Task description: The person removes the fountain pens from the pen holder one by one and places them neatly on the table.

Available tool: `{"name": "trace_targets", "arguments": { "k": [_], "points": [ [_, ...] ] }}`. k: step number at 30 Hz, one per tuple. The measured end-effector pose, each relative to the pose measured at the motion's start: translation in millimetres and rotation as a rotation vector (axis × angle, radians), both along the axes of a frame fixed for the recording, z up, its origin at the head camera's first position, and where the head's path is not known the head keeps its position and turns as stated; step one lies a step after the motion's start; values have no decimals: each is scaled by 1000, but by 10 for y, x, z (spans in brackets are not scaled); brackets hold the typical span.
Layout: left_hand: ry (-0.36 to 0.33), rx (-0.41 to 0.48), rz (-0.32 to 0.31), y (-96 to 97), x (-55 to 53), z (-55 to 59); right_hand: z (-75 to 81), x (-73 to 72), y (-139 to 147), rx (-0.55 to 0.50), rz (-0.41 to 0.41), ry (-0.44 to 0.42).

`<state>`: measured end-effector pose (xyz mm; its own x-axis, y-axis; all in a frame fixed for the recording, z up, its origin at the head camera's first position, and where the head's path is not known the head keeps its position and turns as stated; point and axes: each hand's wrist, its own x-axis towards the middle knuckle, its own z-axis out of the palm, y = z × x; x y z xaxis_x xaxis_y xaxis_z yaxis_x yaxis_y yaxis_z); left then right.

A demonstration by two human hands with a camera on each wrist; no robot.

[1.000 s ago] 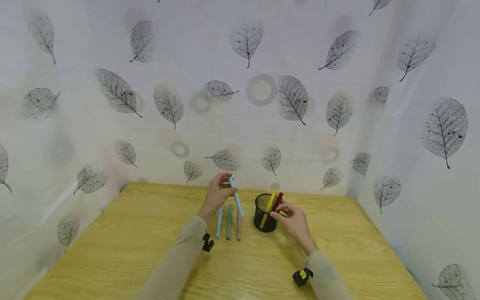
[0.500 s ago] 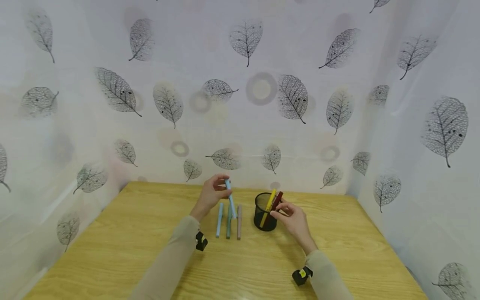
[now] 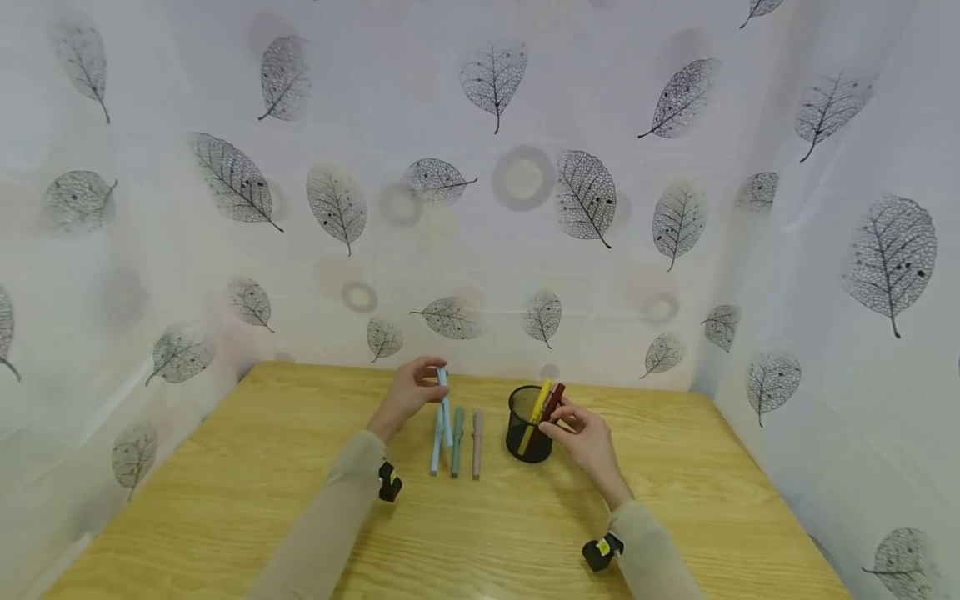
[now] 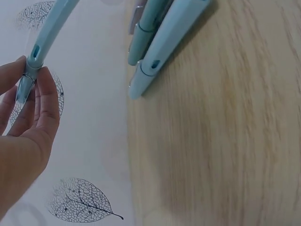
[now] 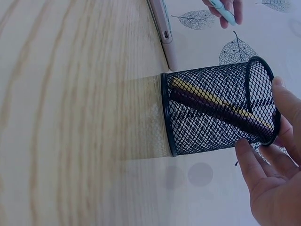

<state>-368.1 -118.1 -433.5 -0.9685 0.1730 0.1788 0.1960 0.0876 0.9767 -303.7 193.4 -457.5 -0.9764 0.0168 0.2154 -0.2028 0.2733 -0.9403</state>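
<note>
My left hand (image 3: 405, 400) pinches a light blue pen (image 3: 446, 417) near its upper end, tilted over a row of pens. On the table below it lie another light blue pen (image 4: 171, 40), a green pen (image 3: 457, 450) and a dusty-pink pen (image 3: 477, 450), side by side. To the right stands a black mesh pen holder (image 5: 207, 89). A yellow pen (image 3: 541, 398) and a dark red pen (image 3: 554, 400) lean inside it. With thumb and fingers, my right hand (image 5: 277, 188) grips the holder around its rim.
The wooden table (image 3: 300, 467) ends at the back against a pale curtain (image 3: 480, 250) printed with leaves. More of this curtain hangs along both sides. A black wrist camera (image 3: 389, 482) sits on the left wrist, another camera (image 3: 602, 552) on the right.
My left hand has moved left and slightly down with the light blue pen, from above the pink pen to beside the lying light blue one. The right hand stays at the holder.
</note>
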Motion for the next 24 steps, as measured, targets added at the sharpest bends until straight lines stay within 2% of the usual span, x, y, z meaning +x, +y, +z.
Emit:
{"name": "trace_targets", "arguments": {
  "k": [6, 15, 24],
  "points": [
    [-30, -19, -19, -115, -16, -80, 12, 4, -1, 10, 2, -5],
    [-85, -99, -86, -239, -39, -179, 11, -10, 11, -20, 10, -9],
    [-119, -143, -86, -345, -35, -227, -26, -32, 8, -24, 17, -2]
  ]
}}
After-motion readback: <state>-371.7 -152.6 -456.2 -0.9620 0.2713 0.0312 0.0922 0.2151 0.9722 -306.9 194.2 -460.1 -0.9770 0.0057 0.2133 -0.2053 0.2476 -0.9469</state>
